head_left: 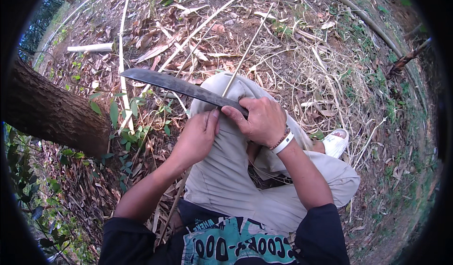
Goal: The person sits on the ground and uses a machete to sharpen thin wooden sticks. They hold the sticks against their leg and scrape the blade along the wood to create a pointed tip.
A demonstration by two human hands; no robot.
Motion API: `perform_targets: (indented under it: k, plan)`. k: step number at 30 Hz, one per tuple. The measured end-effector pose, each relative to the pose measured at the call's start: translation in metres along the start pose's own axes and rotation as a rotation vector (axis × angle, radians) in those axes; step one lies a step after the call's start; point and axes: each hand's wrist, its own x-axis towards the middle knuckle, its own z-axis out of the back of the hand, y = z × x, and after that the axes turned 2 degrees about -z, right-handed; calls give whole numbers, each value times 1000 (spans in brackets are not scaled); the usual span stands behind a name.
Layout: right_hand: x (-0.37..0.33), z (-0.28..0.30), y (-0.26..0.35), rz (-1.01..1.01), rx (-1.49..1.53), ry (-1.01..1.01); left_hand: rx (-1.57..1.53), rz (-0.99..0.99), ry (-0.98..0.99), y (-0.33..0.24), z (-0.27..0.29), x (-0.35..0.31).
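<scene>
A machete [175, 84] with a dark, curved blade lies across above my raised knee, its tip pointing left. My right hand [261, 120] is closed around its handle end, thumb pressed along the near side; most of the handle is hidden. Just below the blade, my left hand [199, 132] is closed in a pinch. A thin bamboo strip [250, 47] slants down from the far ground, passes under the blade and reappears below my left wrist. The part between my left fingers is covered, but its line runs through them.
A tree trunk [61, 106] leans in from the left. Split bamboo pieces [123, 43], a pale bamboo tube [89, 48] and curly shavings [316, 71] litter the leafy ground. My light trousers [219, 166] and white sandal [336, 143] are close by. A long pole [365, 19] lies at the far right.
</scene>
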Motion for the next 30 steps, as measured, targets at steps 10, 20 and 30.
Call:
perform_targets:
  k: [10,20,30]
  plan:
    - [3,-9,-4,-27,11,-50,119,133,3,6,18,-91]
    - [6,-3,-8,-186,63,22,222,272,46,44,39,-281]
    - [1,17,-17,-174,392,-150,250,105,-224,74,48,-244]
